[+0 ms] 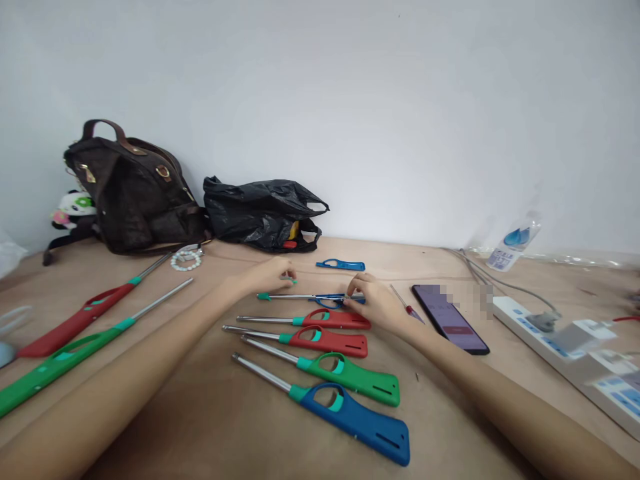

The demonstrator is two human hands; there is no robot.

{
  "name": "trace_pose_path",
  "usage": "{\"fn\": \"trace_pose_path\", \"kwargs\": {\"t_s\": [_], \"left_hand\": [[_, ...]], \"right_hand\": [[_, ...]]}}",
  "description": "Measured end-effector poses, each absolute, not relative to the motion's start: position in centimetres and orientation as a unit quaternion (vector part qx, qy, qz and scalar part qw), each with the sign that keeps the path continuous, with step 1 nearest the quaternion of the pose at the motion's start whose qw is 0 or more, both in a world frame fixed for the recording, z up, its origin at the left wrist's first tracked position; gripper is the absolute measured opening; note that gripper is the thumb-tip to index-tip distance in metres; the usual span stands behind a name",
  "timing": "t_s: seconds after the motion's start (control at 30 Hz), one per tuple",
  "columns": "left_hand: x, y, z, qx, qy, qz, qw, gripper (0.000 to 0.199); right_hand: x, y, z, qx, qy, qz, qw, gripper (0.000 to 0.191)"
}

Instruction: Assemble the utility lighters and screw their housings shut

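My left hand (270, 276) has its fingers pinched at a small green plastic piece (291, 281). Below it lies an opened gas lighter with a thin metal rod (293, 296), a green part at the rod's tip and a blue handle half (327, 301). The curled fingers of my right hand (374, 300) grip the handle end, hiding much of it. Behind lies a separate blue handle half (341, 265). Nearer to me, assembled lighters lie in a row: a red one (335, 319), another red one (327, 341), a green one (355, 379) and a blue one (360, 423).
A long red lighter (75, 323) and a long green one (65, 363) lie left. A backpack (140, 200), black plastic bag (255, 213) and bracelet (185, 260) sit behind. Rightward are a screwdriver (411, 311), screw (417, 377), phone (450, 320), power strip (535, 340) and bottle (514, 243).
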State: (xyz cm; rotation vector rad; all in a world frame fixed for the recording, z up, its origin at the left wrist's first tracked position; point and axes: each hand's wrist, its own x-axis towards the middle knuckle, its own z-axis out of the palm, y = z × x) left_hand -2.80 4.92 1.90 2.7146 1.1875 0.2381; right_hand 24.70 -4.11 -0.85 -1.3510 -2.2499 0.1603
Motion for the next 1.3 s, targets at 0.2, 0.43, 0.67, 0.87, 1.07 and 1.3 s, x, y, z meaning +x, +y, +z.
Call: {"fn": "trace_pose_path", "kwargs": {"t_s": [0.2,0.43,0.67,0.87,1.07,1.3], "left_hand": [[0.1,1.9,2.9,0.938,0.291,0.097,0.164,0.016],[1.0,0.9,2.1,0.927,0.315,0.130,0.156,0.015],[1.0,1.0,1.6,0.930,0.316,0.135,0.132,0.016],[0.8,1.4,0.8,0.942,0.294,0.123,0.106,0.020],[0.4,1.2,-0.7,0.956,0.264,0.130,0.015,0.020],[0.0,1.3,0.3,0.945,0.278,0.144,0.095,0.021]], "right_hand": [[25.1,-3.8,-1.1,-0.496,-0.839,0.064,0.216,0.007],[24.7,-4.1,-1.1,-0.490,-0.840,0.066,0.223,0.009],[24.2,-4.7,-0.5,-0.499,-0.836,0.068,0.218,0.008],[24.0,-4.9,-0.5,-0.509,-0.831,0.059,0.217,0.008],[23.7,-5.0,-0.5,-0.517,-0.831,0.035,0.203,0.004],[23.0,-5.4,0.3,-0.506,-0.841,0.003,0.192,0.011]]}}
